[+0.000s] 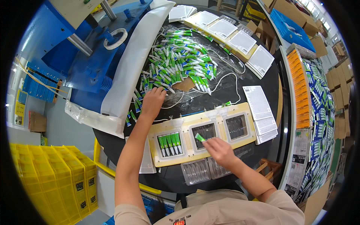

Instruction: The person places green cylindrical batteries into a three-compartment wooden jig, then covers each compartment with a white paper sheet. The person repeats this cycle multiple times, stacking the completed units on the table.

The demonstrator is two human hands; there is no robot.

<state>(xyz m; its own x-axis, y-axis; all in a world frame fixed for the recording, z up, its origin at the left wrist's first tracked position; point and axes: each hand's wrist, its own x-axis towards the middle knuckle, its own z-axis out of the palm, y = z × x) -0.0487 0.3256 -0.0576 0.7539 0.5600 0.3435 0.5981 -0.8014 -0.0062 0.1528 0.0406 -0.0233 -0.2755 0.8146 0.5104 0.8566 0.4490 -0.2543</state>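
My right hand [221, 152] pinches a small green-and-white tube [200, 137] above the middle window of a pale yellow frame [187, 154]. Clear molded trays sit in its three windows. Several green tubes [171, 143] stand side by side in the left tray, white caps toward me. No tubes show in the right tray [236, 126]. At the near left edge of a large pile of the same tubes [176, 60], my left hand [153, 102] has its fingers bent together. What those fingertips hold, if anything, cannot be made out.
Empty clear trays [196, 171] lie in front of the frame. White printed cards [259, 108] are stacked at its right. Another yellow frame [221, 37] with white cards stands at the back. A blue press [97, 52] rises at left, beside yellow crates [52, 172].
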